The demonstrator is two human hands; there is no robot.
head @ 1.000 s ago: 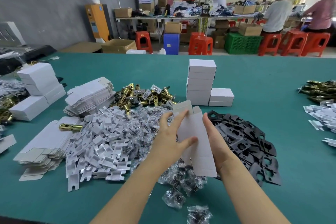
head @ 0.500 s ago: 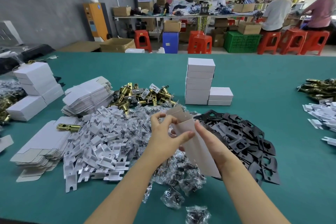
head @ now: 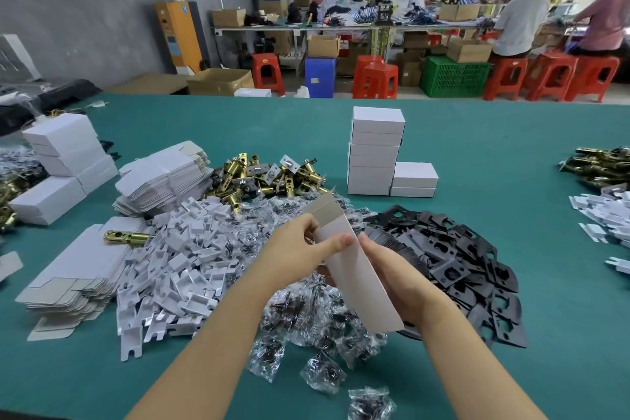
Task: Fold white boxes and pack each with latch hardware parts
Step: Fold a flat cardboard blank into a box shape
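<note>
A white box point(head: 354, 269), still a half-formed sleeve with one grey-lined end flap raised, was held above the bagged screw packets point(head: 306, 310) on the green table point(head: 511, 153). The left hand point(head: 300, 256) pinched its far end, apparently to work the flap, while the right hand point(head: 402, 280) curled round its underside to steady it. Brass latches point(head: 269, 177), black plates point(head: 453, 256) and white inserts point(head: 180, 256) lay heaped close by, seemingly for easy reach; finished boxes point(head: 375, 153) stood stacked beyond.
</note>
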